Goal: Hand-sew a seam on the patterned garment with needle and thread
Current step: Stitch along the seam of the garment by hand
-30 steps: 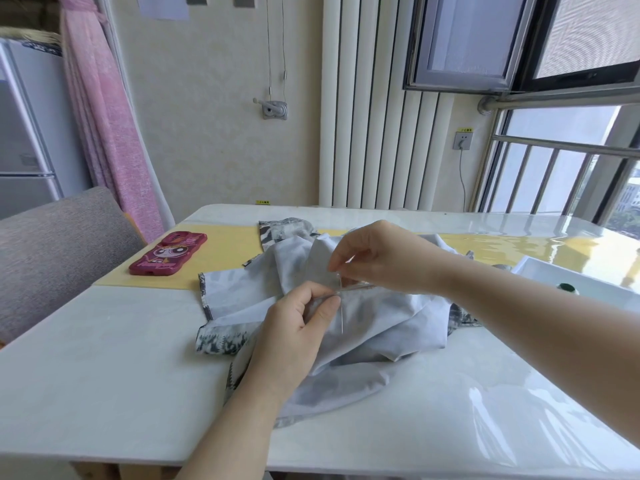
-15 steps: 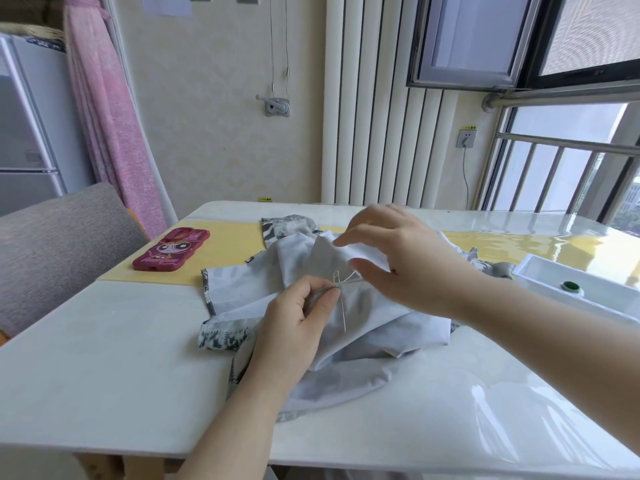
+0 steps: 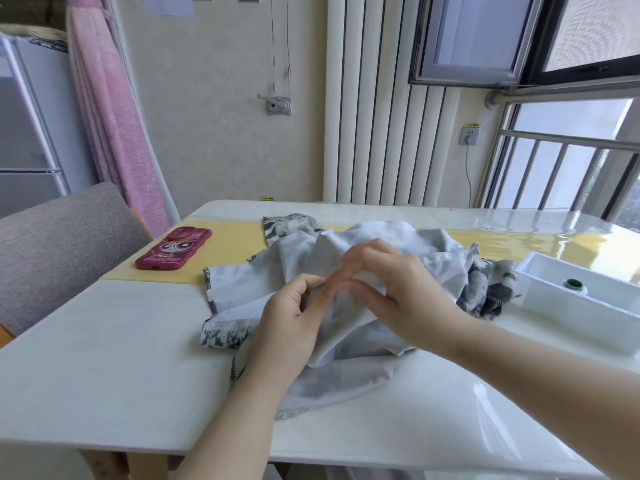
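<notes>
A phone (image 3: 173,249) is lying far left on the table (image 3: 104,358); the garment (image 3: 242,296) is sitting bunched at the middle; the left hand (image 3: 289,320) is pinching a fold of it with curled fingers; the right hand (image 3: 412,299) is nipping the same fold, its fingertips blurred, so needle and thread are not showing; a tray (image 3: 588,317) is sitting at right; no finished seam is showing, so most stitching is probably remaining.
</notes>
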Demonstrator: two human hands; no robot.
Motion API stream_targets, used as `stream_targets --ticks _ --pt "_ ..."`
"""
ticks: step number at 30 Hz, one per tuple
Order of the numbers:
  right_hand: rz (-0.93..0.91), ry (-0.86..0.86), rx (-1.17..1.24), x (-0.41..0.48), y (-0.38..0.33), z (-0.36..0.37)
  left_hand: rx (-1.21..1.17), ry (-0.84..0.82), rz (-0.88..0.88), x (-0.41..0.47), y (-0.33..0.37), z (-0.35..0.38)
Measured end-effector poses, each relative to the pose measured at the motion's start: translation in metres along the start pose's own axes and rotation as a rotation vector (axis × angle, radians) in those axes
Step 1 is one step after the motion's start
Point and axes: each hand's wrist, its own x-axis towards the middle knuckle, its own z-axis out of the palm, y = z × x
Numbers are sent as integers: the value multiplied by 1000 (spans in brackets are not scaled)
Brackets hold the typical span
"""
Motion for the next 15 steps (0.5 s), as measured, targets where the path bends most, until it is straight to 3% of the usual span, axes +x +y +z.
stream_targets --ticks 5,7,10,12,15 --pt "636 -48 1175 13 -43 -20 126 85 46 1 -2 -1" --pt "793 -117 1311 18 -51 -37 128 88 64 1 -3 -2" --pt "874 -113 1102 17 -45 -46 125 82 82 -1 -2 -1" --pt "841 -99 712 12 -37 -36 126 76 73 -2 -2 -1" --pt "634 -153 137 1 -27 -12 126 73 53 -3 0 0"
